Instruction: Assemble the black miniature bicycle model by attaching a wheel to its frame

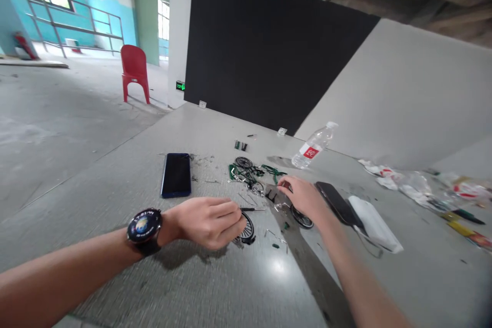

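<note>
My left hand [215, 223], with a watch on the wrist, has its fingers pressed together around a small spoked wheel [247, 228], whose right part shows past the fingertips. A thin dark screwdriver [251, 209] sticks out above that wheel. My right hand [298, 192] reaches among small parts, its fingers curled; what its fingertips hold, if anything, is hidden. Another spoked wheel [302, 218] lies beneath its wrist. Just beyond the hands lie green and black miniature bicycle parts [249, 174], with another wheel [243, 162] among them.
A dark phone [176, 175] lies at the left. At the right are a leaning plastic bottle [314, 146], a black phone [336, 203], a white power bank [374, 224] with a cable, and crumpled packaging [415, 184]. A red chair [134, 69] stands farther back.
</note>
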The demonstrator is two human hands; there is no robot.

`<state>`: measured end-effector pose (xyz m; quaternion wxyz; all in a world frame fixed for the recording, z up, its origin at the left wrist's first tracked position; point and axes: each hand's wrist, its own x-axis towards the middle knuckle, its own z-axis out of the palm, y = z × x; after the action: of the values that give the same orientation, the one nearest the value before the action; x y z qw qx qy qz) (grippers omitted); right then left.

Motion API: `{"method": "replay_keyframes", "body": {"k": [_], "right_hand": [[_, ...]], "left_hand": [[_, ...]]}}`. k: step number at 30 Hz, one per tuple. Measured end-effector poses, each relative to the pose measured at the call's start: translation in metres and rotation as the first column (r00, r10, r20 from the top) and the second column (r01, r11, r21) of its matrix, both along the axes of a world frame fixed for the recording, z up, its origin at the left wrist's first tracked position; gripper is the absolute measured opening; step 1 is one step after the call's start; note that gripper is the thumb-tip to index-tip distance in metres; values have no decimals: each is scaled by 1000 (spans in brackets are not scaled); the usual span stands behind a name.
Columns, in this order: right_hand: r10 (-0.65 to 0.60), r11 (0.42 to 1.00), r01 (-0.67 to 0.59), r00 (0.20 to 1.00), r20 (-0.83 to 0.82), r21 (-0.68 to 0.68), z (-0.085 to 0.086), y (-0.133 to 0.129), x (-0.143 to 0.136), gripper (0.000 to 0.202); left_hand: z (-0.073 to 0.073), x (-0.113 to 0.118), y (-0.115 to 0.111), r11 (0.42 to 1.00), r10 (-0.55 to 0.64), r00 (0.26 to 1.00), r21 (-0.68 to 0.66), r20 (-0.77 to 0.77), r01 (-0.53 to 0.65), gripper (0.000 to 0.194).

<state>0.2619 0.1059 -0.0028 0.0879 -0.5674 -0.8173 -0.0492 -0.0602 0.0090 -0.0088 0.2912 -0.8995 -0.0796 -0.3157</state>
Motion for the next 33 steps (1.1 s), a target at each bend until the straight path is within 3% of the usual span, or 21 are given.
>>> {"method": "replay_keyframes", "body": {"k": [5,10,18,23,33], "right_hand": [[-4,1000,5,999,-33,8,6,-5,-15,24],[61,998,-63,994,-91,-15,14,-13,-53,24],[227,974,-228,972,-54,-11,3,-7,-100,22],[221,975,-222,975,36,31,-3,-7,-105,8],[142,987,-148,985,98,66,1,-7,-93,10]], "left_hand": [[0,2,-2,998,28,1000,-49,9,-27,16],[4,8,-14,994,-44,999,-97,-3,43,18],[4,13,-17,984,-82,996,-158,-21,77,25],[4,12,-16,987,-79,997,-143,2,79,26],[2,11,-15,990,-44,998,-129,43,50,24]]}}
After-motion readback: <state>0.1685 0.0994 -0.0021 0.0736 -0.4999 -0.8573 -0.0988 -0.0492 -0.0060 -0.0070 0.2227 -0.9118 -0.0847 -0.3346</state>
